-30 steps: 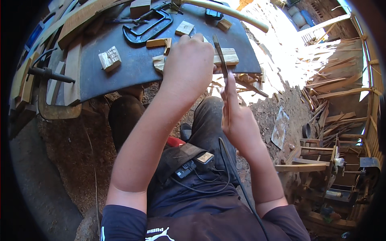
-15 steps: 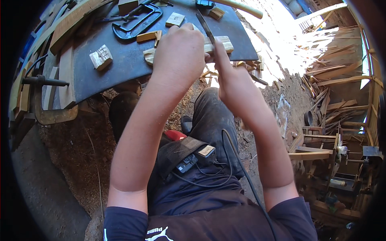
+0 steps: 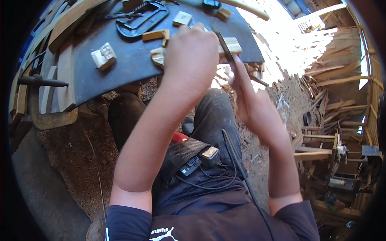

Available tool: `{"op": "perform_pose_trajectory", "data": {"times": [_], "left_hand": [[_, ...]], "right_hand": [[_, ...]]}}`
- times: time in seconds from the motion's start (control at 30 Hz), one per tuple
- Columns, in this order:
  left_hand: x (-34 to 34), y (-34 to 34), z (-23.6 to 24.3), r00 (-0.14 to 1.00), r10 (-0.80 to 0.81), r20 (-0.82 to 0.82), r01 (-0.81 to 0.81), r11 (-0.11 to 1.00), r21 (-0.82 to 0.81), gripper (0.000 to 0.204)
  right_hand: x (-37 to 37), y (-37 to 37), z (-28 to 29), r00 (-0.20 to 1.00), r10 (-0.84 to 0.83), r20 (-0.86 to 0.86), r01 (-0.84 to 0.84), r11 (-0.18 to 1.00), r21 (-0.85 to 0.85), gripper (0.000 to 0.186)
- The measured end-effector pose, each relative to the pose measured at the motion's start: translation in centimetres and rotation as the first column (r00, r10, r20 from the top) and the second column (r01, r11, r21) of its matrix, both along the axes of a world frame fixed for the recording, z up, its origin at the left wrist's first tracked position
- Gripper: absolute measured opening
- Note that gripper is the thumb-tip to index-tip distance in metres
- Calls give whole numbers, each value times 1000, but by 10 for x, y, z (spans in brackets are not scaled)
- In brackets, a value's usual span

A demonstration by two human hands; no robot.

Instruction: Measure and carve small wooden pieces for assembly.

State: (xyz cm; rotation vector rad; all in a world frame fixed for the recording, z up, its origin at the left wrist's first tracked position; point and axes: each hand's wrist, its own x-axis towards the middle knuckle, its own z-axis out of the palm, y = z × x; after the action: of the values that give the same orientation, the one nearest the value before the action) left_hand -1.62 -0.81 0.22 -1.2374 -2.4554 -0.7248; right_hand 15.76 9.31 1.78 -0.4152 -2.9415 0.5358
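My left hand [image 3: 193, 54] is closed over a pale wooden block [image 3: 230, 45] at the near edge of the dark tabletop. The block's ends stick out on both sides, and the hand hides its middle. In my right hand [image 3: 254, 100] is a long narrow metal blade [image 3: 226, 46], pointing away from me beside the left knuckles. Whether it is a file or a knife I cannot tell. Its grip is mostly hidden, and where it meets the wood is unclear. A small notched brown wood piece [image 3: 155, 35] lies just beyond the left hand.
On the dark tabletop [image 3: 132, 64] lie a black C-clamp [image 3: 142, 20], a scored wood block [image 3: 103, 56] and a pale block [image 3: 182, 18]. A wooden handle [image 3: 249, 9] crosses the far edge. Another clamp [image 3: 44, 81] grips boards at left. Scrap wood [image 3: 337, 72] is piled at right.
My right hand has drawn the blade back toward me and to the right. My left hand and the wooden block have shifted slightly right in view, as has the tabletop.
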Motion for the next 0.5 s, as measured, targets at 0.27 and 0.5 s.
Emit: {"op": "perform_pose_trajectory", "data": {"times": [0.27, 0.5], "left_hand": [[0, -7, -1, 995, -6, 95, 6, 1000, -4, 23], [-5, -14, -7, 996, -13, 86, 10, 999, 38, 18]], "right_hand": [[11, -22, -2, 998, -47, 39, 46, 999, 25, 74], [-38, -20, 5, 986, -133, 96, 123, 988, 96, 37]]}}
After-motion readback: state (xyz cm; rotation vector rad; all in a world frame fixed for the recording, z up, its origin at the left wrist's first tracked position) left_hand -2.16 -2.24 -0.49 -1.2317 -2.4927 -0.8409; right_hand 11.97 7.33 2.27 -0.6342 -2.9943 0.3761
